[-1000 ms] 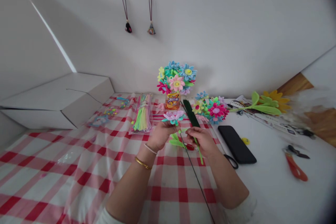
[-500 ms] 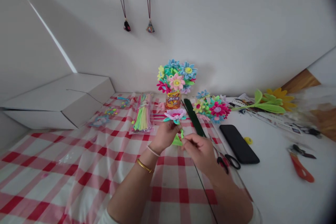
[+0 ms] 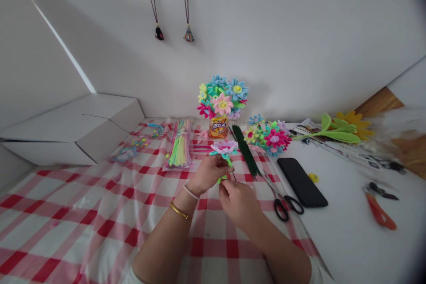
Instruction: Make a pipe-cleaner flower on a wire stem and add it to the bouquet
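A lilac fuzzy pipe-cleaner flower (image 3: pixel 225 147) with teal lower petals is upright just above the cloth. My left hand (image 3: pixel 209 173) is closed round its stem right under the bloom. My right hand (image 3: pixel 240 199) is pinched on a bright green pipe cleaner (image 3: pixel 221 179) below my left fingers. A short length of thin dark stem wire (image 3: pixel 234 177) shows between the hands; the rest is hidden behind my right hand. Black-handled scissors (image 3: pixel 281 202) lie to the right of my right hand. Beyond them is a bundle of dark green stems (image 3: pixel 244 148).
An orange container (image 3: pixel 218 128) holds a flower bouquet at the back. More fuzzy flowers (image 3: pixel 269 137) lie right of it, a bag of pipe cleaners (image 3: pixel 179 146) left. On the right are a black phone (image 3: pixel 302 182) and orange-handled pruners (image 3: pixel 379 211). A white box (image 3: pixel 69 128) stands left.
My right hand has moved down and left, bringing the green pipe cleaner's end under my left hand. The scissors show more fully. My left hand still grips the flower.
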`<state>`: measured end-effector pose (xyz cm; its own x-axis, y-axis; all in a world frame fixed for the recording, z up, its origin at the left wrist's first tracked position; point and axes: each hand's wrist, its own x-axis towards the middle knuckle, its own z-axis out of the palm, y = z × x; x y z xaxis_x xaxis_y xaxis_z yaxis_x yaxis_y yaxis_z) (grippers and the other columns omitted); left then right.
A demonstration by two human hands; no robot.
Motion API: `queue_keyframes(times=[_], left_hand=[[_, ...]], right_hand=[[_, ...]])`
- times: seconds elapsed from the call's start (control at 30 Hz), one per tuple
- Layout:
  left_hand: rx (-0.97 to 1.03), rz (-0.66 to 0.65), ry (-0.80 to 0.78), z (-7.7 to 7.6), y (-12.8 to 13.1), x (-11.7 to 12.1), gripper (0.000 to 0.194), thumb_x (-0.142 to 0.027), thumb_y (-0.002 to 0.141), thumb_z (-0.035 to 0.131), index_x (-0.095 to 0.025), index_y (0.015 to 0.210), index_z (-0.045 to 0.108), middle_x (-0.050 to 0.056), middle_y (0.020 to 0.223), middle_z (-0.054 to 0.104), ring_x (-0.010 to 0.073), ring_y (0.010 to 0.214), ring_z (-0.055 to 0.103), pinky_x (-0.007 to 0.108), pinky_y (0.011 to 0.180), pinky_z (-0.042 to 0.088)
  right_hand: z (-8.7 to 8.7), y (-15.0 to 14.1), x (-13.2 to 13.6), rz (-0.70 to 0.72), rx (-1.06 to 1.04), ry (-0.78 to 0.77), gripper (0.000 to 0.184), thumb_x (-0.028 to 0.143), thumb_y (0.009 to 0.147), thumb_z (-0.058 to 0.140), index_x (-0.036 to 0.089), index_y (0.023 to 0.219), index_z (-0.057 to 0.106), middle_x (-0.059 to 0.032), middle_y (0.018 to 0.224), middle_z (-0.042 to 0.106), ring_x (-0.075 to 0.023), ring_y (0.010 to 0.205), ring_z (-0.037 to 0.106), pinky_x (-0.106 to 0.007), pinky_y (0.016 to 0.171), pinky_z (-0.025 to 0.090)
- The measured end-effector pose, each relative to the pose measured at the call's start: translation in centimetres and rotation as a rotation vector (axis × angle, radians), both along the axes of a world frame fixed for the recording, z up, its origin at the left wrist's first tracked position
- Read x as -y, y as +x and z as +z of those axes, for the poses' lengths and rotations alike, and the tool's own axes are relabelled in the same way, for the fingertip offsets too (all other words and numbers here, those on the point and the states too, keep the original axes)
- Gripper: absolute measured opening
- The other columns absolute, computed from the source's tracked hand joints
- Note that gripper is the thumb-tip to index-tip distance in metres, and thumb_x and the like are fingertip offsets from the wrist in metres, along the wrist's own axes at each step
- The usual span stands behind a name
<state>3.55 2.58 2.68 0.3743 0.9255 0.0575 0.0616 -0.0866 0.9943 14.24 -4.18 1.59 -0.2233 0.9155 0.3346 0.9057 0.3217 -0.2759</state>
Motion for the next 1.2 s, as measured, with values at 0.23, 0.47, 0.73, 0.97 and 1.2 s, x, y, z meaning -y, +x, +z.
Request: queue_keyframes(times=[0.23,0.47,0.73,0.97,1.2], left_hand=[[0.004,0.076,0.062,-0.6,-0.3,-0.5,0.018,-0.025,0.062,0.068,-0.013,0.064,0.055,-0.001,0.059,0.056,0.0114,0.057,0.05,0.024,0.055,0.037],[0.199,0.006,0.038,-0.5,-0.7,-0.2,0.018,-0.024,0.061,0.071,-0.014,0.066,0.056,-0.003,0.06,0.055,0.0095,0.056,0.048,0.023,0.056,0.037],[0.327,-0.12,0.004,0.2,-0.9,0.4,0.013,-0.026,0.069,0.065,-0.013,0.067,0.061,0.0,0.066,0.058,0.0118,0.065,0.052,0.026,0.066,0.04],[0.338,0.072,-0.031,-0.4,-0.6,-0.2,0.017,-0.024,0.061,0.07,-0.014,0.063,0.058,-0.004,0.059,0.053,0.0091,0.06,0.045,0.024,0.063,0.036],[0.092,0.096,0.05,-0.4,-0.2,-0.4,0.016,-0.028,0.068,0.061,-0.013,0.069,0.057,-0.001,0.063,0.055,0.0122,0.061,0.049,0.026,0.061,0.038]], right_hand=[[1.6,4.5,-1.2,0.031,-0.658,-0.272,0.038,0.043,0.084,0.04,0.017,0.061,0.054,0.0009,0.047,0.055,-0.0103,0.043,0.049,-0.021,0.043,0.032],[-0.1,5.5,-4.0,0.31,-0.992,-0.609,0.025,0.033,0.077,0.054,0.02,0.098,0.06,-0.0033,0.093,0.063,-0.0143,0.083,0.058,-0.025,0.073,0.044],[-0.9,4.7,-4.0,0.342,-1.26,-0.86,0.016,0.031,0.074,0.056,0.015,0.071,0.058,0.0012,0.055,0.056,-0.0104,0.049,0.05,-0.025,0.052,0.039],[0.0,5.9,-4.6,0.186,-1.344,-0.674,0.02,0.028,0.075,0.053,0.017,0.058,0.05,0.0045,0.048,0.047,-0.0067,0.043,0.039,-0.02,0.041,0.026],[1.5,5.3,-2.9,0.208,-1.237,-0.42,0.018,0.031,0.078,0.052,0.017,0.066,0.054,0.0037,0.054,0.05,-0.0071,0.047,0.04,-0.02,0.044,0.029]])
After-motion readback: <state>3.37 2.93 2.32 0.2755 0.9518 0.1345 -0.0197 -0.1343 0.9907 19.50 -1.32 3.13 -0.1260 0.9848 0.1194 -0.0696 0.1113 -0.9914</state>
